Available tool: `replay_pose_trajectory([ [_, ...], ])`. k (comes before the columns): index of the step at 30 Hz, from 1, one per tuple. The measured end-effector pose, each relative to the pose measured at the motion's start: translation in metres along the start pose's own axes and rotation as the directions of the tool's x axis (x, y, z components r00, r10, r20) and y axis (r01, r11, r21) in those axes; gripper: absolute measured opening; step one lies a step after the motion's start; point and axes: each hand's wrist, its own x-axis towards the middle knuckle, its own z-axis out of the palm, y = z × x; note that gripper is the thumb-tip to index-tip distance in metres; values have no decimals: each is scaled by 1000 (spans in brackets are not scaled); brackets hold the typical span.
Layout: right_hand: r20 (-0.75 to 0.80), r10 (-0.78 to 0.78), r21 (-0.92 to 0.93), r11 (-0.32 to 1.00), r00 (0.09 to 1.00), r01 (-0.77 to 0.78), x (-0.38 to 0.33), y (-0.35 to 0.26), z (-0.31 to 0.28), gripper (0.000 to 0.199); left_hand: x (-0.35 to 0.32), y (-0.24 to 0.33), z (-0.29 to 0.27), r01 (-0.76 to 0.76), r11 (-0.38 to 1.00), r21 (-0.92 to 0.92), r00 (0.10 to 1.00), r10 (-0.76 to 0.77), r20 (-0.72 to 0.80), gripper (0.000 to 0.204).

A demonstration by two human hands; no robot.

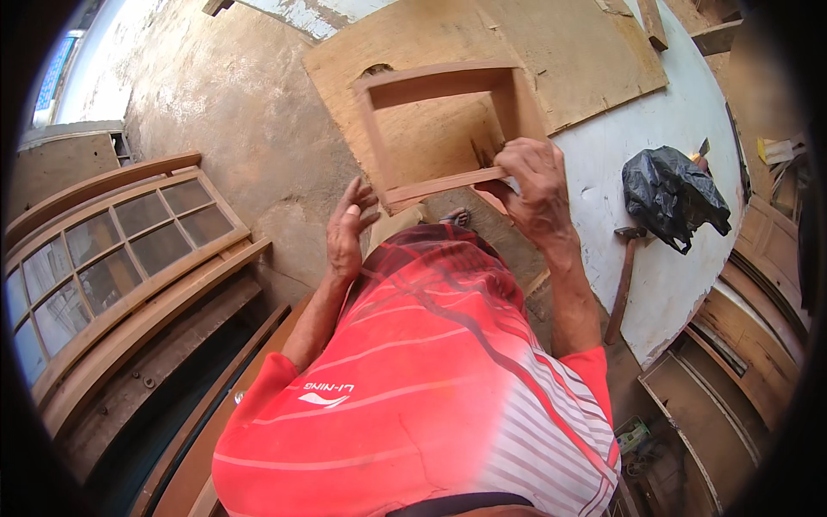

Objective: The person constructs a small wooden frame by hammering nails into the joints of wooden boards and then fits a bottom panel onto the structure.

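A rectangular reddish-brown wooden frame (439, 183), hollow in the middle, is held tilted in front of my body. My right hand (536, 189) grips its near right corner, thumb and fingers closed round the near rail. Something small and pale shows under the right fingers; its kind is hard to make out. Close to the frame's near left corner, my left hand (347, 231) is raised with its fingers apart and holds nothing. Beyond the frame lies a plywood sheet (594, 60), partly seen through the opening.
On the pale board at right are a crumpled black plastic bag (672, 194) and a hammer (622, 289) with a wooden handle. A wooden window frame with glass panes (142, 220) leans at left. Wooden panels (741, 336) stand at far right.
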Motion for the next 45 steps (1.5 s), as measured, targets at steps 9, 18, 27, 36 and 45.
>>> replay_pose_trajectory([
  [9, -499, 655, 373, 754, 568, -541, -51, 19, -44, 34, 81, 17, -19, -678, 29, 735, 708, 295, 642, 69],
  [18, -597, 759, 592, 636, 261, -495, -98, 8, -25, 43, 94, 154, -4, -875, 0, 484, 398, 569, 720, 33],
  [27, -634, 712, 469, 665, 303, -581, -123, 9, -20, 42, 82, 236, -32, -667, 738, 102, 666, 652, -362, 57],
  [36, -544, 784, 633, 617, 297, -468, -131, 26, -22, 36, 69, 152, -79, -356, 875, -328, 901, 228, -369, 60],
  [45, -529, 678, 350, 723, 511, -596, -119, 2, -26, 37, 79, 44, -90, -176, 879, -443, 928, -3, -373, 62],
])
